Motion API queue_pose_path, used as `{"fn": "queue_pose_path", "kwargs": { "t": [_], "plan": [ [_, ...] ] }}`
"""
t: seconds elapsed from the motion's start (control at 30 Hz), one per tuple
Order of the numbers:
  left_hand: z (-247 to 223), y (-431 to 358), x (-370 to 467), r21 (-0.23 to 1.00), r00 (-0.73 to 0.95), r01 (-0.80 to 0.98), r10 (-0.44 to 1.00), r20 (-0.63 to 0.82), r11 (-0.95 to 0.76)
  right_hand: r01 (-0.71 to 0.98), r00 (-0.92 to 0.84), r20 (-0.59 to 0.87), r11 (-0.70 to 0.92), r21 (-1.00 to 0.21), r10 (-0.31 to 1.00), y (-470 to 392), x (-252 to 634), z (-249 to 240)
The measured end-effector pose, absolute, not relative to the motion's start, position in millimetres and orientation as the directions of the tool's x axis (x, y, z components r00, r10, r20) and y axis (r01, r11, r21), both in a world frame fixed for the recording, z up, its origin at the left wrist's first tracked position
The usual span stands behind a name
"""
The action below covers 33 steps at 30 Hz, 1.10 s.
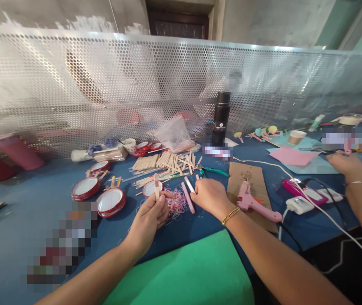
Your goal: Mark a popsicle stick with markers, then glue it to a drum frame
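Observation:
My left hand is closed on a flat wooden craft stick, held upright, with a pinkish-brown band near its upper part. My right hand has its fingers curled down on the table around the lower end of a white marker. Beside it lies a pink marker, apart from the fingers. A tangle of pink and purple string is spread between my two hands. Just behind my left hand sits a round red-rimmed white disc, partly covered by the stick.
Loose craft sticks are piled behind the hands, near teal-handled pliers. A pink glue gun rests on cardboard. Red-rimmed discs stand left. A green sheet lies in front. At right are cables and a co-worker's hand.

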State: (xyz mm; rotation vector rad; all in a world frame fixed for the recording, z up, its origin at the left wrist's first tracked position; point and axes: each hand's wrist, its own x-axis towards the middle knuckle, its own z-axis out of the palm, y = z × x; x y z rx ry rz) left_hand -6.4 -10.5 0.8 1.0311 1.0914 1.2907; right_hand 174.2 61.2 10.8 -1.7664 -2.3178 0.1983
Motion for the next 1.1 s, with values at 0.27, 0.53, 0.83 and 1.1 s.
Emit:
{"fn": "queue_pose_path", "kwargs": {
  "t": [0.27, 0.53, 0.83, 1.1],
  "plan": [
    [0.9, -10.2, -6.7, 0.979, -0.005, -0.197, 0.999, -0.045, 0.044, 0.918, -0.278, 0.169, 0.313, -0.243, 0.946, 62.1, 176.8, 3.8],
    [1.7, -11.4, -6.9, 0.979, -0.001, -0.199, 0.999, -0.042, 0.041, 0.908, -0.282, 0.186, 0.325, -0.264, 0.941, 61.1, 173.5, 2.9],
    [-0.5, -11.1, -8.1, 0.979, 0.008, -0.197, 0.998, -0.056, 0.056, 0.937, -0.255, 0.136, 0.279, -0.21, 0.957, 63.1, 177.1, 4.2],
    [0.0, -10.9, -7.4, 0.979, 0.008, -0.196, 0.999, -0.051, 0.051, 0.924, -0.229, 0.152, 0.264, -0.277, 0.961, 61.1, 176.4, 7.8]
  ]
}}
